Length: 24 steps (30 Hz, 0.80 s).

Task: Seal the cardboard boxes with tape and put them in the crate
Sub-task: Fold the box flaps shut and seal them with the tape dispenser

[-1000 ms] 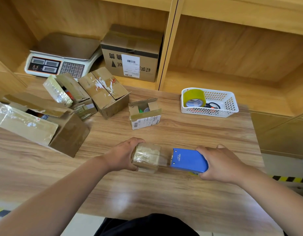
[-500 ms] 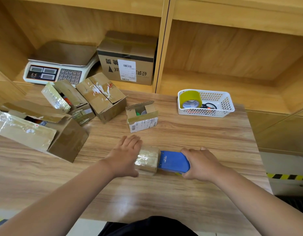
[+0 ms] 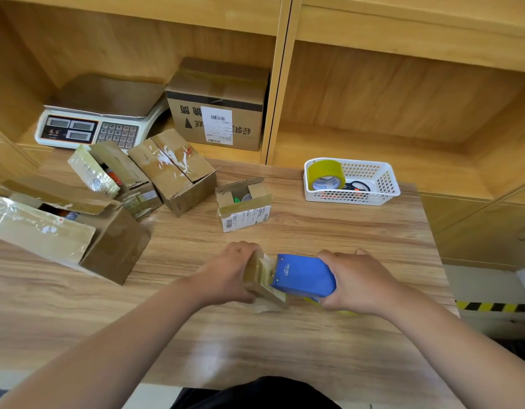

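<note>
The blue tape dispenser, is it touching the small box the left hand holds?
Touching. The head view shows the dispenser's front edge pressed against the tilted small box, no gap between them, left hand behind.

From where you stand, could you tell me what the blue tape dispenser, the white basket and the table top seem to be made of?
Blue tape dispenser: looks like smooth painted metal or hard plastic, with a flat even sheen and small rivets at its edge; which one is unclear. White basket: moulded plastic, with a regular perforated grid in its walls. Table top: wood-grain surface, matte, probably laminate given the uniform streaks.
</note>
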Available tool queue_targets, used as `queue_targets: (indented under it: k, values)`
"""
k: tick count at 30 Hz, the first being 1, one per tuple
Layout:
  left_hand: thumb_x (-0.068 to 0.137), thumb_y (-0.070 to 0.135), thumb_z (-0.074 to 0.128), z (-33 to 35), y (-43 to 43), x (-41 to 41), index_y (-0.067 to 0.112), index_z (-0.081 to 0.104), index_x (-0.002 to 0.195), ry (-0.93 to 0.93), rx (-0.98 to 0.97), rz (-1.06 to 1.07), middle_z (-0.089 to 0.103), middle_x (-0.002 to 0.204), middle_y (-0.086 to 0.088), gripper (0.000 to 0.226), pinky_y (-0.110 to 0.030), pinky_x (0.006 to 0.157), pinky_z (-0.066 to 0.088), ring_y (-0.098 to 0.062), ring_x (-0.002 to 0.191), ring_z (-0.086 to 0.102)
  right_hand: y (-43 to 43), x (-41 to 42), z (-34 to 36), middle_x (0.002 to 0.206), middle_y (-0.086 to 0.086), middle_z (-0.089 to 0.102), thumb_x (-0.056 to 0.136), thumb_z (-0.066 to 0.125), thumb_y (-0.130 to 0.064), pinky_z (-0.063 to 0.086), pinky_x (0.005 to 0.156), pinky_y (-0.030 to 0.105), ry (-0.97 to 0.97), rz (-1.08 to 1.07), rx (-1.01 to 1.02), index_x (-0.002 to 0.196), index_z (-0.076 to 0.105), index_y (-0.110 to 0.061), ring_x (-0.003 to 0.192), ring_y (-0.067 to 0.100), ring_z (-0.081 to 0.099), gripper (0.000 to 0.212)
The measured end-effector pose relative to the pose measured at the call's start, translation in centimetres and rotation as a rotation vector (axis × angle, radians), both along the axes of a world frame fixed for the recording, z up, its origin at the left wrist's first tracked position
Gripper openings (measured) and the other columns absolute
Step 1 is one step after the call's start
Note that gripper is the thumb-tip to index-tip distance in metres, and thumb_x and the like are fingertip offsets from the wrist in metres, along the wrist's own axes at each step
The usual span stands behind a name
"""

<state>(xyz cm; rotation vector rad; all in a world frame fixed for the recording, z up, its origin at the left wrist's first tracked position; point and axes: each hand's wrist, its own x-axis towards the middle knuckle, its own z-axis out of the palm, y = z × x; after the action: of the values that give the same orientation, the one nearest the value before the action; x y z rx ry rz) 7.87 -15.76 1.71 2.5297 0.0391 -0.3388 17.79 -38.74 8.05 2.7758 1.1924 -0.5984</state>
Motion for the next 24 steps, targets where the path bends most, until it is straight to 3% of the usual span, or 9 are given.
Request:
queue_targets:
  k: [4, 10, 14, 17, 21, 24]
  values:
    - [0.061, 0.025, 0.086, -0.4, 1.3, -1.2, 0.023, 0.036, 0.134, 0.100, -0.175, 0.084, 0.043, 0.117, 0.014, 0.089, -0.003, 0.073, 0.030, -0.005, 0.103, 0.044, 1.1, -0.8, 1.9, 0.084, -0.012, 0.057, 0.069, 0.063, -0.056, 0.033, 0.078, 0.028, 0.037, 0.004, 0.006, 0.095, 0.041, -0.030, 0.064, 0.007, 0.043, 0.042]
    - [0.066, 0.011, 0.084, -2.5, 2.8, -2.3, 0.018, 0.026, 0.144, 0.213, -0.256, 0.085, 0.040, 0.125, 0.012, 0.097, 0.008, 0.077, 0.024, -0.005, 0.113, 0.041, 3.3, -1.8, -0.1, 0.086, -0.010, 0.057, 0.068, 0.061, -0.052, 0.034, 0.080, 0.031, 0.057, 0.048, -0.057, 0.095, 0.041, -0.028, 0.080, 0.017, 0.053, 0.041]
    - [0.066, 0.011, 0.084, -3.7, 3.7, -2.5, 0.017, 0.024, 0.146, 0.207, -0.193, 0.088, 0.044, 0.137, -0.002, 0.101, -0.004, 0.089, 0.027, -0.010, 0.120, 0.040, 4.9, -2.9, -1.2, 0.083, -0.009, 0.051, 0.069, 0.060, -0.047, 0.031, 0.079, 0.032, 0.031, 0.071, -0.067, 0.094, 0.038, -0.026, 0.076, 0.020, 0.049, 0.039]
    - [0.065, 0.019, 0.084, -4.3, 3.6, -2.4, 0.020, 0.021, 0.148, 0.172, -0.086, 0.075, 0.039, 0.144, -0.003, 0.104, -0.017, 0.100, 0.029, -0.018, 0.130, 0.037, 5.8, -3.4, -1.3, 0.082, -0.008, 0.050, 0.070, 0.060, -0.045, 0.034, 0.083, 0.033, -0.006, 0.086, -0.073, 0.097, 0.041, -0.023, 0.075, 0.021, 0.048, 0.039]
    - [0.064, 0.030, 0.085, -4.5, 3.1, -1.9, 0.021, 0.018, 0.149, 0.104, -0.014, 0.021, 0.026, 0.152, 0.003, 0.109, -0.016, 0.107, 0.019, -0.014, 0.139, 0.025, 6.2, -3.5, -1.1, 0.085, -0.006, 0.053, 0.072, 0.059, -0.043, 0.034, 0.083, 0.034, -0.035, 0.084, -0.093, 0.096, 0.040, -0.022, 0.078, 0.024, 0.051, 0.037]
    - [0.061, 0.034, 0.086, -4.5, 2.9, -1.5, 0.025, 0.019, 0.149, 0.071, -0.004, -0.015, 0.031, 0.148, 0.005, 0.111, -0.021, 0.110, 0.023, -0.013, 0.136, 0.030, 6.3, -3.6, -1.0, 0.084, -0.006, 0.052, 0.072, 0.058, -0.042, 0.032, 0.081, 0.034, -0.043, 0.078, -0.098, 0.095, 0.039, -0.022, 0.078, 0.024, 0.050, 0.036]
